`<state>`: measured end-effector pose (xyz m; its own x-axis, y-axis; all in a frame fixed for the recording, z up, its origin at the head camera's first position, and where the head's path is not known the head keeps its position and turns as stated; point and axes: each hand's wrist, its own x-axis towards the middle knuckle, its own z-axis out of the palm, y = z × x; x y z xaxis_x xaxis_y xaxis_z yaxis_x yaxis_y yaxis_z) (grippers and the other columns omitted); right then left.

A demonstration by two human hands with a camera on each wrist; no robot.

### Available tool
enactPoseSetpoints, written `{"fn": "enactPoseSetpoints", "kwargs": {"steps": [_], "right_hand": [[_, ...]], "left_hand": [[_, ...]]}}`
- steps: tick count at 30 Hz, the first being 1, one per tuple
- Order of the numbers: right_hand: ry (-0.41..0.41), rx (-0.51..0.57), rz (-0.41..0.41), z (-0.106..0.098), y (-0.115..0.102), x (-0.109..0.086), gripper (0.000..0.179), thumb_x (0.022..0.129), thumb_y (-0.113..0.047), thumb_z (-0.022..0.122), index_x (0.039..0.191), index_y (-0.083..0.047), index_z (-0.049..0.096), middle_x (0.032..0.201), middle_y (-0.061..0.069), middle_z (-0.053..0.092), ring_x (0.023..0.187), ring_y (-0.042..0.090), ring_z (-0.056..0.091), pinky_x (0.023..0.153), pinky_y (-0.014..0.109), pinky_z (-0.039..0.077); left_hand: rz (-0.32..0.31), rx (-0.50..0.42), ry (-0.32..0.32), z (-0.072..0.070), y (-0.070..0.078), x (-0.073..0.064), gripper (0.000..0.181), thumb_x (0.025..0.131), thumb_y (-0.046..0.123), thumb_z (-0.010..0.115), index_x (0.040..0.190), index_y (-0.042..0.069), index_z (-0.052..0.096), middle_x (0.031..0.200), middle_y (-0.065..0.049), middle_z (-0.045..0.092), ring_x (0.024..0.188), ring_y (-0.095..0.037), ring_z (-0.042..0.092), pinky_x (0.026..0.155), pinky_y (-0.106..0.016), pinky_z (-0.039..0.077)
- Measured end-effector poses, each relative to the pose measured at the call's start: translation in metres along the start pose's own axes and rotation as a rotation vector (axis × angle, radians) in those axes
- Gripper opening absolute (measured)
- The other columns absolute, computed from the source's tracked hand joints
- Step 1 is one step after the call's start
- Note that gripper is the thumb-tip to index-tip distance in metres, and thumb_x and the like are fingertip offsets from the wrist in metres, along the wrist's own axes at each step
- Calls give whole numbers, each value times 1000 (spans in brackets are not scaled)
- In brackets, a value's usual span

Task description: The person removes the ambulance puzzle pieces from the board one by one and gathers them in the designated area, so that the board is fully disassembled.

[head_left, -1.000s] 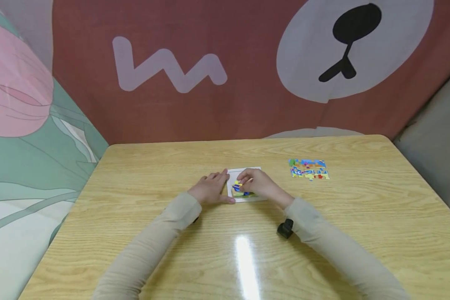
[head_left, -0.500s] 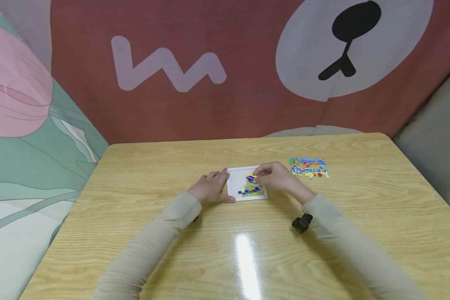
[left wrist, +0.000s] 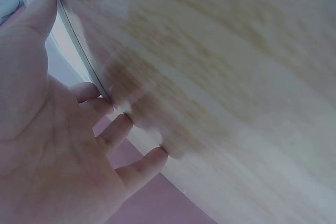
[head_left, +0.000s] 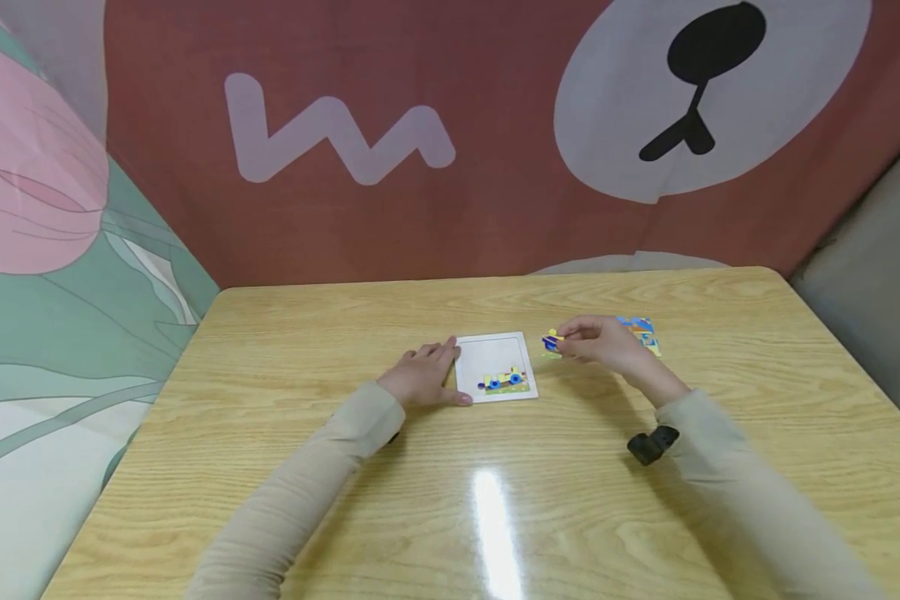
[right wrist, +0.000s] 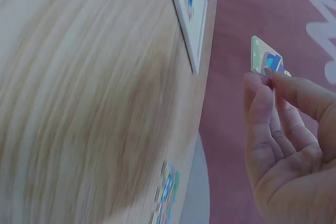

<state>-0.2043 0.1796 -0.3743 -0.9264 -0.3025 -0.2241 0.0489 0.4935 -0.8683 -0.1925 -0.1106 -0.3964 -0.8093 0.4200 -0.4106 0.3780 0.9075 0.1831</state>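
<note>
A white square puzzle tray (head_left: 487, 352) lies on the table in the head view. Joined puzzle pieces (head_left: 504, 382) with blue wheels sit along its lower right inside. My left hand (head_left: 424, 377) rests at the tray's left side, fingers spread, thumb at the near left corner; the left wrist view shows that hand's palm (left wrist: 47, 124) beside the tray edge. To the right of the tray, my right hand (head_left: 603, 343) pinches a puzzle piece (head_left: 551, 342) between thumb and fingertips, raised off the table. In the right wrist view the piece (right wrist: 268, 59) shows a green edge and blue print.
Other colourful puzzle pieces (head_left: 647, 333) lie at the back right, partly hidden behind the right hand. The wooden table (head_left: 330, 333) ends at a reddish-brown printed backdrop (head_left: 495, 225).
My right hand has lifted a puzzle piece out of the tray and carried it right, uncovering the pieces inside. The joined pieces shifted rightward in the tray. The left hand stays put.
</note>
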Motion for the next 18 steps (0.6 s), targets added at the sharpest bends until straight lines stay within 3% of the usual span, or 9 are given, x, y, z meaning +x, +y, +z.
{"fn": "enactPoseSetpoints", "kwargs": {"steps": [8, 13, 18], "right_hand": [[39, -12, 42, -26, 12, -11, 43, 96, -19, 58, 129, 7, 52, 98, -7, 71, 83, 0, 67, 82, 28, 57], [60, -21, 70, -40, 19, -15, 46, 97, -21, 55, 133, 7, 50, 91, -17, 68, 81, -4, 65, 79, 24, 56], [59, -13, 97, -47, 27, -16, 47, 98, -20, 52, 133, 10, 47, 94, -13, 67, 80, -6, 63, 79, 24, 56]], "left_hand": [[-7, -5, -12, 0, 1, 1, 95, 86, 65, 52, 155, 13, 12, 163, -7, 4, 149, -29, 15, 119, -52, 20], [-5, -19, 1, 0, 0, 0, 95, 86, 63, 54, 154, 12, 14, 163, -7, 6, 149, -30, 16, 119, -52, 20], [-6, -25, 4, 0, 0, 0, 94, 86, 62, 55, 154, 12, 14, 163, -7, 7, 149, -29, 16, 119, -52, 20]]}}
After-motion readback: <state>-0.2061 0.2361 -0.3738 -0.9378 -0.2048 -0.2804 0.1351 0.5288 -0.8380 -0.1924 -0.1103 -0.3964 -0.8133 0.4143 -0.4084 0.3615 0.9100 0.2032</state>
